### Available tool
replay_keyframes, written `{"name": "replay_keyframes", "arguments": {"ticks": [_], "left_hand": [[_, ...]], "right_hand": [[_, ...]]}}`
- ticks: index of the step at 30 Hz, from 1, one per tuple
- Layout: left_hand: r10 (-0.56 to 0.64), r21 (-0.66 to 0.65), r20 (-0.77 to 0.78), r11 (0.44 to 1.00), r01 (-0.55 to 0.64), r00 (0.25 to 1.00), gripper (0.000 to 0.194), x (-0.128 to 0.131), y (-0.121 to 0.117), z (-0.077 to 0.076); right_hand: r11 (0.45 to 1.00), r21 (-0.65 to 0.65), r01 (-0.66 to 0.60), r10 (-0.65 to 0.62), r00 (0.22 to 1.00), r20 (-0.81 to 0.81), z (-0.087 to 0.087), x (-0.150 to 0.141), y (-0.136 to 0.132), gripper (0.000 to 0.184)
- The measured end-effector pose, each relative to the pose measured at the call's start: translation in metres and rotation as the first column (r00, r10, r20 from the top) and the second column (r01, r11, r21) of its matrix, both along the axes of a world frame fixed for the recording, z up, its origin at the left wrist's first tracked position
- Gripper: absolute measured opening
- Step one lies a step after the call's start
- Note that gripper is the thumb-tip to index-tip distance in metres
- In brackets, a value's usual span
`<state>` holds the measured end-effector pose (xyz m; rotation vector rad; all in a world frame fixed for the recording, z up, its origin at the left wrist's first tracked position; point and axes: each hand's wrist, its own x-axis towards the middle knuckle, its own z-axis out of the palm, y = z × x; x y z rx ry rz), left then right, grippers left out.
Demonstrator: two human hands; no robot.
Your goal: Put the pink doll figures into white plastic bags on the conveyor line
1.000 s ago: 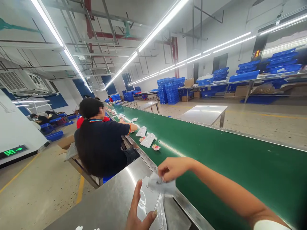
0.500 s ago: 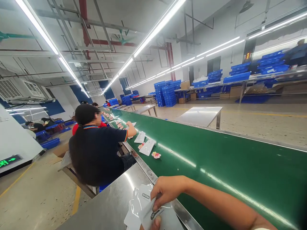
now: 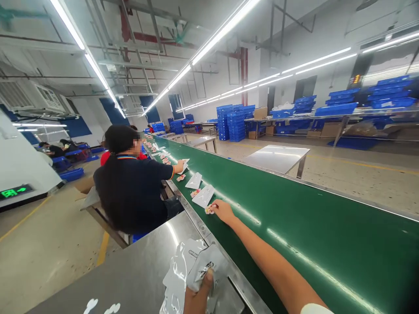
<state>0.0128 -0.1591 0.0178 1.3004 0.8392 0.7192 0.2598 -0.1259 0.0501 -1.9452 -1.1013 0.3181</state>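
Note:
My right hand (image 3: 222, 208) is stretched far out over the green conveyor belt (image 3: 294, 226) and is closed on a small pink item (image 3: 209, 209) lying on it. My left hand (image 3: 199, 292) shows at the bottom edge, its thumb pressing a stack of clear plastic packages (image 3: 193, 270) on the steel table (image 3: 131, 270). Two white packages (image 3: 203, 195) and more pink items (image 3: 195, 192) lie on the belt just beyond my right hand.
A co-worker in a dark shirt (image 3: 131, 187) sits at the belt ahead on my left, one hand on a package. More workers sit further along. Blue crates (image 3: 235, 122) are stacked at the back and on tables at the right. A steel table (image 3: 278, 157) stands across the belt.
My right hand let go of the plastic package and reached forward across the belt to the pink item. My left hand now pins the packages with its thumb.

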Motion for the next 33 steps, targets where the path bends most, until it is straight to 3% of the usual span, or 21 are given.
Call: {"name": "replay_keyframes", "arguments": {"ticks": [4,7,9,12,16,21,23,25,27,33], "left_hand": [[-0.115,0.002,0.018,0.993,0.115,0.993,0.044,0.007,-0.011,0.0],[-0.194,0.057,-0.003,0.979,0.193,0.981,0.043,0.012,-0.019,0.0],[-0.265,0.083,-0.014,0.961,0.265,0.964,0.043,0.015,-0.024,0.001],[-0.434,0.073,-0.022,0.898,0.435,0.901,0.038,0.017,-0.031,0.005],[-0.604,0.017,0.054,0.797,0.604,0.795,0.038,0.011,-0.04,0.019],[-0.779,-0.101,0.096,0.611,0.785,0.619,0.041,0.004,-0.054,0.043],[-0.806,-0.123,0.091,0.574,0.81,0.585,0.041,0.004,-0.058,0.046],[-0.791,-0.116,0.08,0.597,0.794,0.606,0.043,0.005,-0.06,0.044],[-0.749,-0.087,0.056,0.655,0.75,0.66,0.043,0.006,-0.061,0.04],[-0.61,0.041,0.051,0.792,0.609,0.791,0.041,0.017,-0.067,0.038]], "right_hand": [[0.971,0.128,-0.201,0.201,0.979,0.009,0.026,-0.016,-0.041,0.022],[0.878,0.28,-0.39,0.414,0.91,-0.031,0.056,-0.03,-0.09,0.027],[0.828,0.311,-0.467,0.498,0.867,-0.027,0.075,-0.04,-0.121,0.026],[0.82,0.208,-0.534,0.535,0.843,0.058,0.097,-0.048,-0.154,0.019],[0.786,0.031,-0.618,0.612,0.784,0.101,0.108,-0.041,-0.179,0.02],[0.608,-0.135,-0.782,0.782,0.62,-0.066,0.107,-0.039,-0.191,0.023],[0.605,-0.149,-0.782,0.785,0.617,-0.05,0.104,-0.049,-0.191,0.019],[0.67,-0.176,-0.721,0.737,0.674,0.045,0.101,-0.063,-0.191,0.016],[0.74,-0.203,-0.642,0.672,0.722,0.164,0.097,-0.075,-0.193,0.016],[0.8,-0.12,-0.587,0.58,0.708,0.403,0.078,-0.093,-0.213,0.023]]}}
